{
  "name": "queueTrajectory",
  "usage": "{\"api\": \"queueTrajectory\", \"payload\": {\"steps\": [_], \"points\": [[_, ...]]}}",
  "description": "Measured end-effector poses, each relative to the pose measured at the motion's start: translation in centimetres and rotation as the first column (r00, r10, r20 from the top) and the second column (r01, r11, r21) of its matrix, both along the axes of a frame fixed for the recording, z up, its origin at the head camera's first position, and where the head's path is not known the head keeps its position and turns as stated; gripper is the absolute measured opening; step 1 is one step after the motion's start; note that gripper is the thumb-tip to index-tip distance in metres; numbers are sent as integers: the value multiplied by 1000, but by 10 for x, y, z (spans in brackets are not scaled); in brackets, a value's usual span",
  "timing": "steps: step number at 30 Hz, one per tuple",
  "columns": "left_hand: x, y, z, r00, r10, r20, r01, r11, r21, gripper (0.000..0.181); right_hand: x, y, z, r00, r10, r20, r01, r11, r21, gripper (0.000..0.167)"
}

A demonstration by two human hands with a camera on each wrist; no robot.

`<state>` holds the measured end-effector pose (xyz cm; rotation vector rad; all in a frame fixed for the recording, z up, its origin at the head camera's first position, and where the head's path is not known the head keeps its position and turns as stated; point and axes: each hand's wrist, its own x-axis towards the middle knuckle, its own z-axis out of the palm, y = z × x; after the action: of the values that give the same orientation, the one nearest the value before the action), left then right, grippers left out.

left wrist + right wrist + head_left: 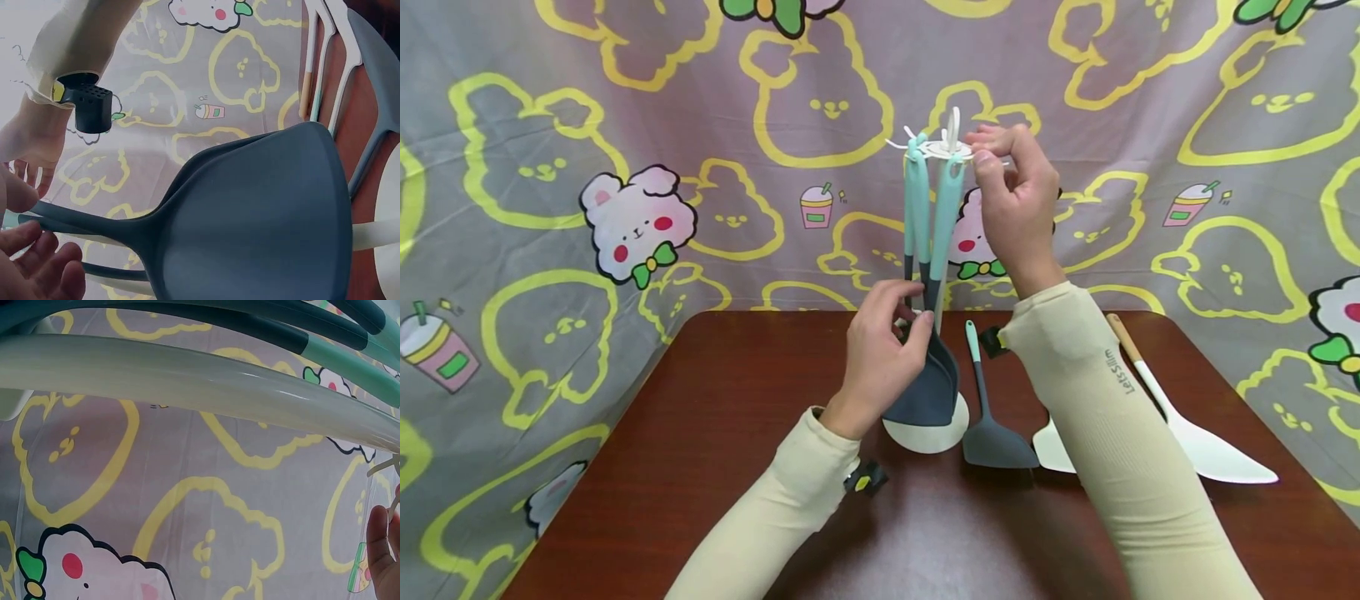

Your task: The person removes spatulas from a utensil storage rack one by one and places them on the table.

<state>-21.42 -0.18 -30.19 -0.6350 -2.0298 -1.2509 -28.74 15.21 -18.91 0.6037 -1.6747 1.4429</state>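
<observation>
A white utensil stand (951, 150) with a hooked top rises from a round base (928, 440) on the table. Several utensils with teal handles (947, 208) and dark grey lower parts hang from its hooks. My left hand (883, 354) grips the lower shaft of a grey spatula, whose broad head (250, 212) hangs in front of the pole. At the top right of the stand, my right hand (1018, 192) pinches one of the white hooks between thumb and fingers. The right wrist view shows the white pole (187, 375) close up, with fingertips (378, 537) at the hook.
To the right of the base lies a grey spatula (997, 443) with a teal handle. A white turner (1054, 450) is partly hidden by my right sleeve. Farther right is a white turner with a wooden handle (1217, 450). Patterned cloth (835, 108) hangs behind the brown table (737, 400).
</observation>
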Motion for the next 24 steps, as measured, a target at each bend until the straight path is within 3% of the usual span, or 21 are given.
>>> {"api": "queueTrajectory", "payload": {"steps": [4, 10, 18, 24], "points": [[-1, 3, 5, 997, 70, 31, -70, 998, -3, 26, 0, -1, 0, 1000, -1, -30, 2, 1000, 8, 19], [-4, 10, 12, 987, 152, 47, -151, 988, -23, 30, 1, -1, 2, 1000, -19, 1, 19, 1000, -7, 20], [-6, 14, 12, 993, 120, -8, -120, 992, -31, 17, 1, -2, 0, 999, -33, 0, 33, 999, -17, 19], [-2, 15, 14, 994, 105, 5, -104, 994, -31, 15, 1, -1, 2, 999, -31, 27, 31, 1000, -3, 19]]}}
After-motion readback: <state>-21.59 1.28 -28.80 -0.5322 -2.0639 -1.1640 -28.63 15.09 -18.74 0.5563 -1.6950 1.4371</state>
